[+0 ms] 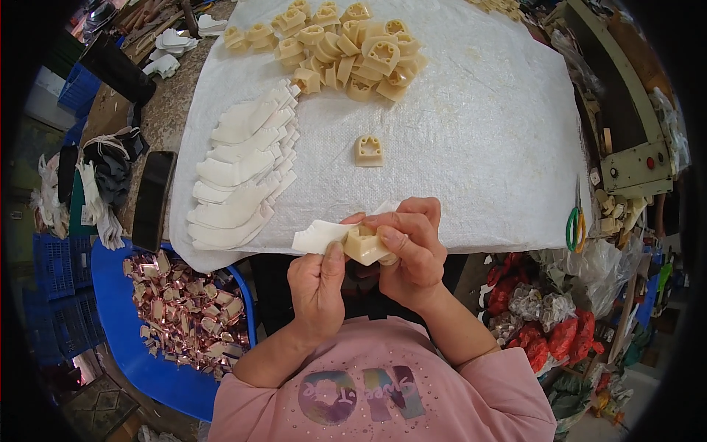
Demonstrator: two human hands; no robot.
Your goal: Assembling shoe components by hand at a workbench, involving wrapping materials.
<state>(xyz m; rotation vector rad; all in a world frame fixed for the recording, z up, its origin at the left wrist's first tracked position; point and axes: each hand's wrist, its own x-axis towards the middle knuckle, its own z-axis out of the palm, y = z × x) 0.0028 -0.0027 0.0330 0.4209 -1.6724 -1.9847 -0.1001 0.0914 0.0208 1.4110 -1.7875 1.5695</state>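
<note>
Left hand and right hand pinching cream hollow block, perhaps plastic, against thin white curved strip.

Free sheet rightward, obstructing block pile ahead

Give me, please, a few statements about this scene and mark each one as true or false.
1. The left hand and the right hand both touch one cream block. True.
2. The dark phone lies in the middle of the white sheet. False: it lies to the left of the sheet.
3. One single block stands apart from the heap of blocks. True.
4. The overlapping white curved pieces lie to the right of the single block. False: they lie to its left.
5. The blue container holds shiny pinkish pieces. True.
</note>
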